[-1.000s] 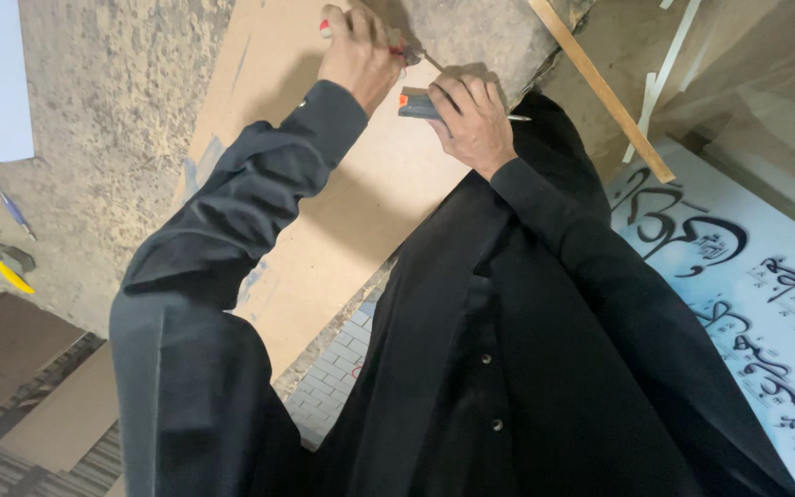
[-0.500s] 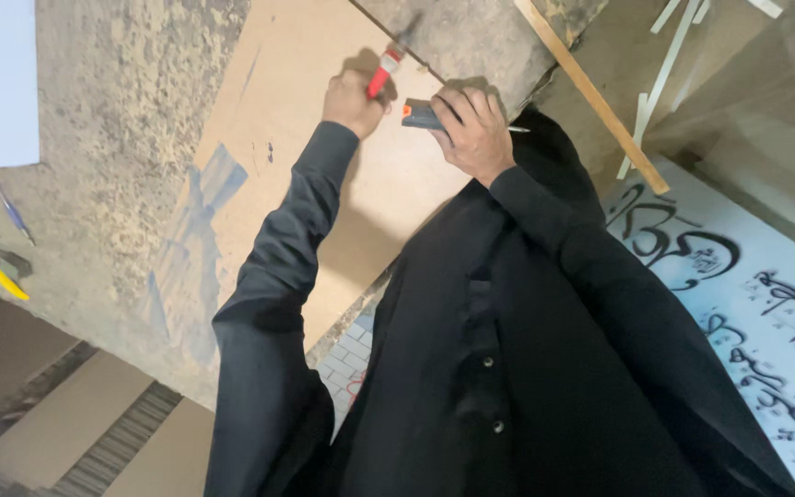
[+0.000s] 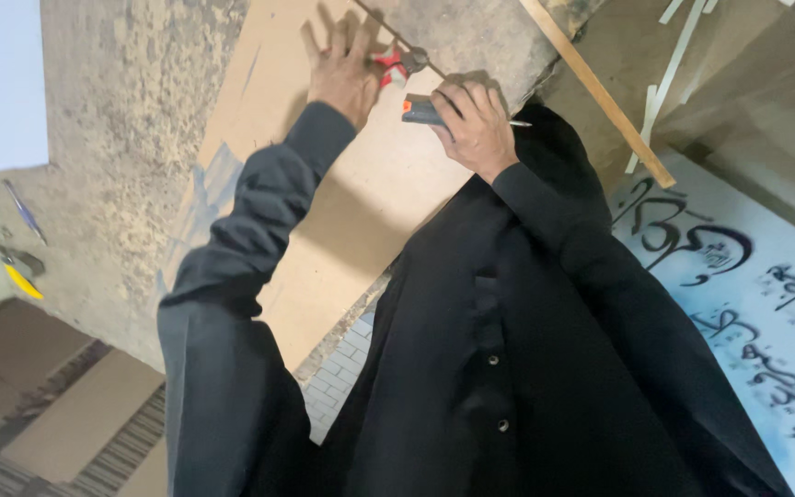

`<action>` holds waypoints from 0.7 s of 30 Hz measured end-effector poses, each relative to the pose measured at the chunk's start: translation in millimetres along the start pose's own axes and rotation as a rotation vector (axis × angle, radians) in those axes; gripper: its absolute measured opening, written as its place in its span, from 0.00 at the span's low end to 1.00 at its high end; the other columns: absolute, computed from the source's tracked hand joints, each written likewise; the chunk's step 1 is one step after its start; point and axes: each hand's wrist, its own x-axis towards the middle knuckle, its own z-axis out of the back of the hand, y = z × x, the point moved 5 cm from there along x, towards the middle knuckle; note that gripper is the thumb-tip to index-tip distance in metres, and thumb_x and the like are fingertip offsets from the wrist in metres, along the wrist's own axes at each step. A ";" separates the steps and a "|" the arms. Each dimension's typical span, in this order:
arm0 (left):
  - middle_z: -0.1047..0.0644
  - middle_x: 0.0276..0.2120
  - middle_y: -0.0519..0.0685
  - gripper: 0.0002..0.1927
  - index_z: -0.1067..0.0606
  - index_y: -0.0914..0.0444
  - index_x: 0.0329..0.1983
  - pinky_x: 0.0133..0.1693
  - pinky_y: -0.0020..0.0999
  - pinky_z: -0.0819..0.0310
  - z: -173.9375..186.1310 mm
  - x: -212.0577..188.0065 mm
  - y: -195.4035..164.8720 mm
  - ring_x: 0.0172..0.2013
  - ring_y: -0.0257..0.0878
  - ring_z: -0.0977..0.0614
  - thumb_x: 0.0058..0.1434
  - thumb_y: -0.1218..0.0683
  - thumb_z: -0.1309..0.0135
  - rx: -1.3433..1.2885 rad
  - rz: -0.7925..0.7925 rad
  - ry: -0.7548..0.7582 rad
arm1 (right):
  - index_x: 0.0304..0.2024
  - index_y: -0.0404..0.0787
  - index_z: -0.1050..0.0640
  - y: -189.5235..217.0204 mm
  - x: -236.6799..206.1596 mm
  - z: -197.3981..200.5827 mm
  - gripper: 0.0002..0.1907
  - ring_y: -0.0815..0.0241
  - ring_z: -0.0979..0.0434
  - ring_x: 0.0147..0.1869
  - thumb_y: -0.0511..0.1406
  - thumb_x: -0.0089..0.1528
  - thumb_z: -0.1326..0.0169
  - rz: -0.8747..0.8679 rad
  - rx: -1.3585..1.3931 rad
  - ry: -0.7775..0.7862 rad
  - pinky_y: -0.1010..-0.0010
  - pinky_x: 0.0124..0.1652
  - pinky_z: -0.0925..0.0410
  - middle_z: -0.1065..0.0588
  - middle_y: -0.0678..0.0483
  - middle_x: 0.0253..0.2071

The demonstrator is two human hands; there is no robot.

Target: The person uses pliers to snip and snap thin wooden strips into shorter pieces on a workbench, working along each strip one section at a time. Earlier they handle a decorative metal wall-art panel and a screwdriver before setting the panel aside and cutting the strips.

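**Pressing a board, tools at top centre**

Starting at the far left of the frame, a yellow tool (image 3: 23,281) and a blue pen (image 3: 24,210) lie on the rough grey floor (image 3: 112,166). Your left hand (image 3: 342,69) sits at top centre, fingers spread flat on the brown board (image 3: 361,212), with a red-handled tool (image 3: 390,66) touching it. Just right, your right hand (image 3: 473,124) curls shut around a grey knife (image 3: 423,110), orange at its end, resting on the board. A wooden strip (image 3: 600,92) slants at upper right. A lettered white sheet (image 3: 766,304) fills the right side.
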 end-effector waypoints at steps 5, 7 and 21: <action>0.34 0.62 0.53 0.14 0.19 0.56 0.45 0.57 0.85 0.55 -13.2 -2.6 -18.9 0.63 0.58 0.35 0.65 0.47 0.50 -0.059 0.081 0.080 | 0.58 0.39 0.24 -0.3 -1.4 1.7 0.26 0.50 0.32 0.61 0.40 0.60 0.35 0.007 -0.040 -0.017 0.58 0.56 0.36 0.30 0.53 0.59; 0.30 0.57 0.54 0.15 0.20 0.60 0.46 0.51 0.77 0.43 -21.0 -2.2 -27.6 0.58 0.58 0.31 0.71 0.47 0.51 -0.083 0.127 0.120 | 0.58 0.39 0.24 1.0 -1.1 0.7 0.26 0.51 0.32 0.60 0.40 0.60 0.35 0.012 -0.028 0.002 0.58 0.56 0.36 0.29 0.53 0.59; 0.20 0.27 0.57 0.05 0.20 0.61 0.26 0.32 0.45 0.24 -16.2 -18.0 -23.3 0.26 0.51 0.20 0.52 0.55 0.43 -0.803 0.410 0.104 | 0.58 0.39 0.24 1.4 -0.7 2.3 0.26 0.49 0.31 0.61 0.38 0.59 0.34 0.020 -0.012 -0.006 0.58 0.56 0.36 0.29 0.52 0.59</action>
